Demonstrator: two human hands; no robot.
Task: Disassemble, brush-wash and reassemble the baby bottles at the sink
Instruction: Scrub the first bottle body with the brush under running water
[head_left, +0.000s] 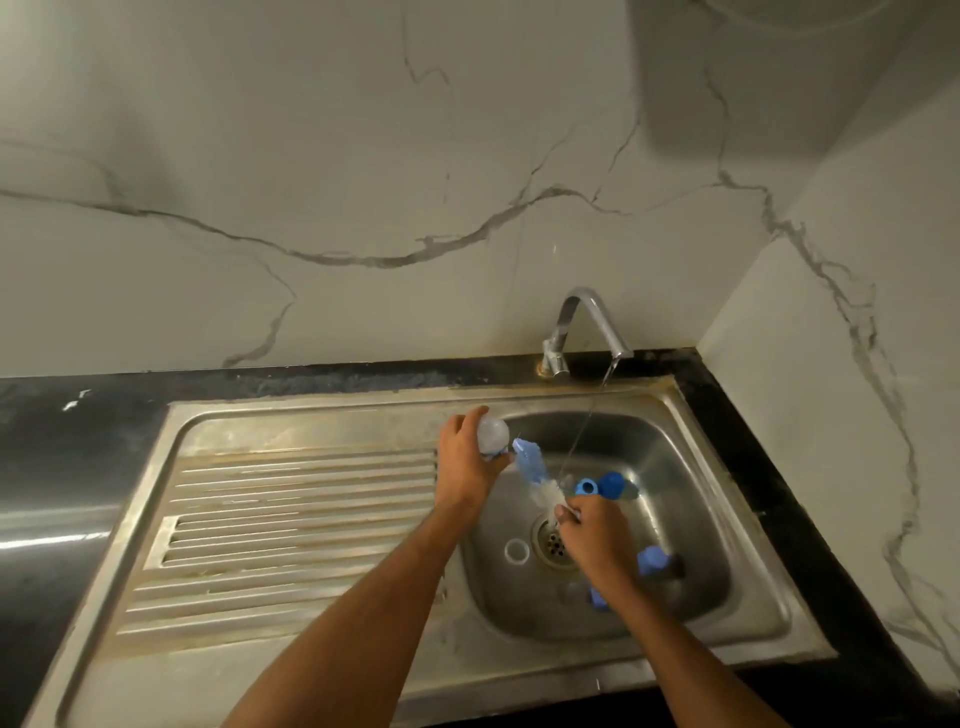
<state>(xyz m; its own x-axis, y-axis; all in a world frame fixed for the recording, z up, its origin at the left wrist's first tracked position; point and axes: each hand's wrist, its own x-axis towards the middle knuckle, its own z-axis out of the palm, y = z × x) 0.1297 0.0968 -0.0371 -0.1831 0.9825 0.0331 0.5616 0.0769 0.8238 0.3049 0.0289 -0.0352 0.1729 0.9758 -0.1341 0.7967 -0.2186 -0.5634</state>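
My left hand (467, 460) grips a clear baby bottle (492, 434) over the left rim of the sink basin, its rounded bottom facing me. My right hand (592, 530) pinches the wire handle of a bottle brush (535, 473) whose blue and white head lies just right of the bottle, outside it. In the basin (685, 493) lie a blue cap (613, 484), a blue ring (588, 487), a white ring (517, 551) and more blue parts (655, 561) partly hidden behind my right wrist.
A chrome tap (576, 322) at the back runs a thin stream of water (587, 421) into the steel sink. The drain (551, 543) sits mid-basin. A ribbed draining board (291, 525) lies left, black counter (67, 467) beyond it, marble walls behind and right.
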